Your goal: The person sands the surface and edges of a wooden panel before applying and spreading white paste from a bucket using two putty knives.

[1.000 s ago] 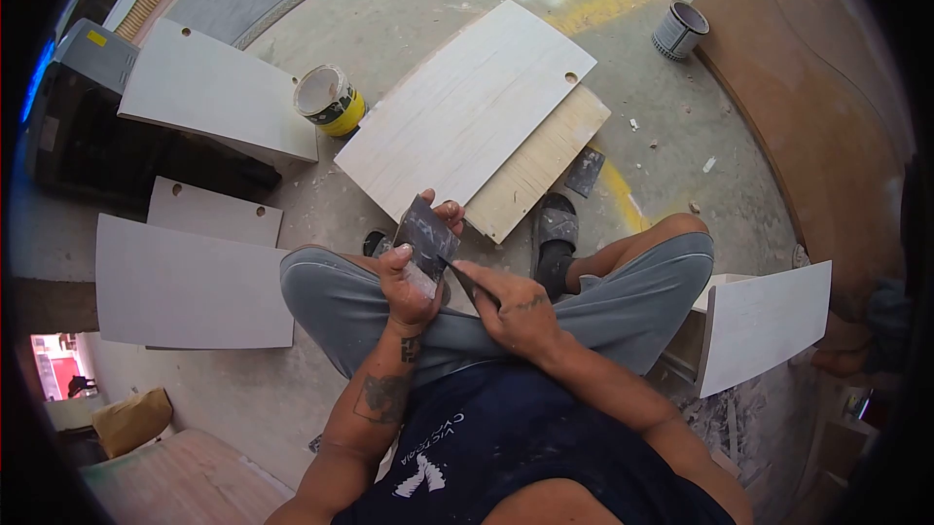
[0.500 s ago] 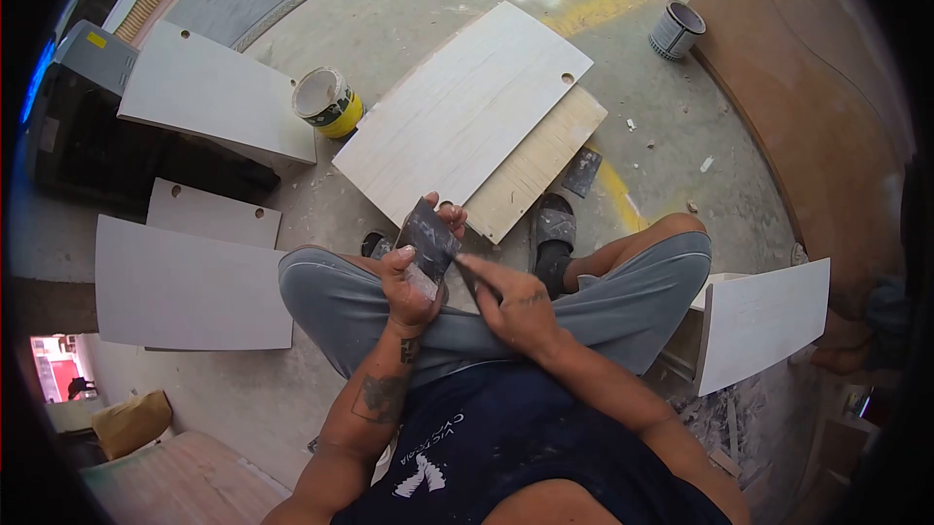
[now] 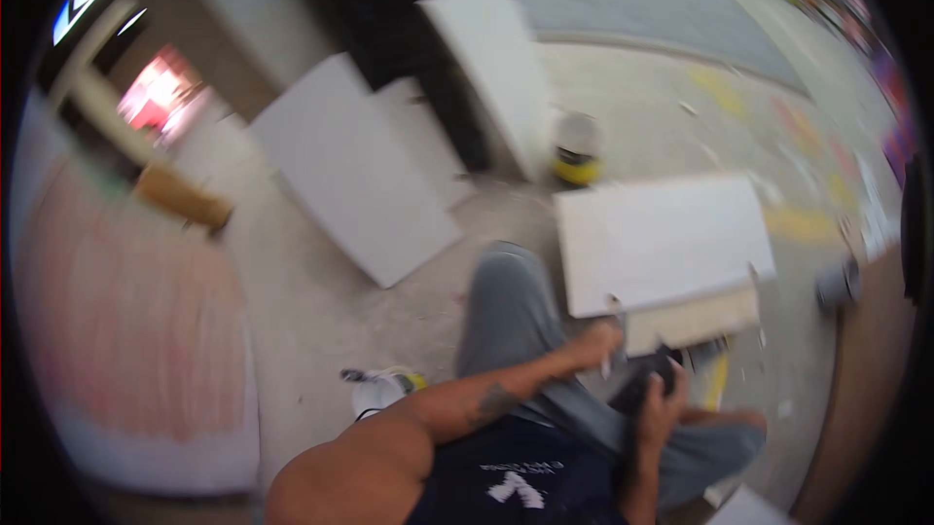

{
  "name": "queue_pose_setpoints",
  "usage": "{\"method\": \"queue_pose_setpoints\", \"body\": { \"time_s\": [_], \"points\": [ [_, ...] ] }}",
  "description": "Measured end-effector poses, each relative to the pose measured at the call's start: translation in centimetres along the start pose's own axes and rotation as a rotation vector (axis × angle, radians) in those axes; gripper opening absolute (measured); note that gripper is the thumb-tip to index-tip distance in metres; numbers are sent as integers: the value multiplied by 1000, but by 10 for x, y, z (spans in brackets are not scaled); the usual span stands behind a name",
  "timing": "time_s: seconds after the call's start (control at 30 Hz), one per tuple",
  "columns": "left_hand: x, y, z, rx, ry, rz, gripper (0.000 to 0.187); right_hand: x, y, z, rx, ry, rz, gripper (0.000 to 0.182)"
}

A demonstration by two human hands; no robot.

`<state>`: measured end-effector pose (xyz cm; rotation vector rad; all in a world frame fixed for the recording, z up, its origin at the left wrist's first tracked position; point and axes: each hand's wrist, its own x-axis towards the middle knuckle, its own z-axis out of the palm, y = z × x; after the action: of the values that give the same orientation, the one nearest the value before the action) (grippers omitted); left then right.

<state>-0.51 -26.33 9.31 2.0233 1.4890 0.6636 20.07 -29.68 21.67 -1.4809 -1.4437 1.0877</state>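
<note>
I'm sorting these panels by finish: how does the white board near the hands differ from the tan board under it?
Colour: the white board is pale; the tan board is yellowish. Position: the white board lies on top, the tan board beneath. Visibility: the white board's broad face shows; the tan board shows only a strip. Both look flat.

Dark plate (image 3: 639, 386) matt; trousers (image 3: 508, 316) cloth; floor (image 3: 326, 360) concrete.
</note>
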Motion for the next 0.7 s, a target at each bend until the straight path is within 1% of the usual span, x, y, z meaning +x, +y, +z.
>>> {"method": "queue_pose_setpoints", "body": {
  "time_s": [0.03,0.07,0.13,0.17,0.23,0.27,0.3,0.33,0.37,0.4,0.43,0.47,0.53,0.57,0.6,0.67,0.7],
  "points": [
    [-1,0,18,172,105,126,20,8,10,-5,-34,13,-39,41],
    [0,6,21,106,225,210,25,14,18,-5,-68,40,-72,42],
    [0,83,-39,-513,156,-246,30,22,24,9,-184,80,-138,43],
    [-5,100,-53,-492,159,-280,31,22,22,16,-177,17,-106,43],
    [-11,120,-68,-467,146,-334,33,13,7,23,-232,-170,-203,45],
    [-13,110,-65,-444,151,-397,33,11,3,24,-260,-253,-249,46],
    [-13,89,-54,-420,157,-457,33,21,25,23,-119,-299,-189,44],
    [-16,71,-43,-398,159,-515,33,23,18,23,-75,-291,-172,44],
    [-19,60,-36,-384,199,-490,34,21,-1,23,-29,-278,-148,44],
    [-22,68,-44,-363,223,-484,34,18,-13,24,16,-264,-118,45],
    [-25,78,-50,-347,245,-481,35,21,-15,23,-3,-327,-130,45],
    [-28,90,-60,-336,268,-478,36,24,-8,25,-58,-291,-195,45],
    [-34,106,-85,-305,332,-393,37,29,18,34,-185,-214,-323,47],
    [-34,111,-91,-305,360,-355,38,32,18,34,-146,-231,-312,48],
    [-33,100,-80,-277,379,-322,40,34,16,31,-98,-250,-207,47],
    [-47,114,-109,-375,412,-265,37,37,12,27,-10,-279,-160,44],
    [-58,127,-129,-470,404,-276,34,34,3,28,118,-303,-89,42]
  ]
}}
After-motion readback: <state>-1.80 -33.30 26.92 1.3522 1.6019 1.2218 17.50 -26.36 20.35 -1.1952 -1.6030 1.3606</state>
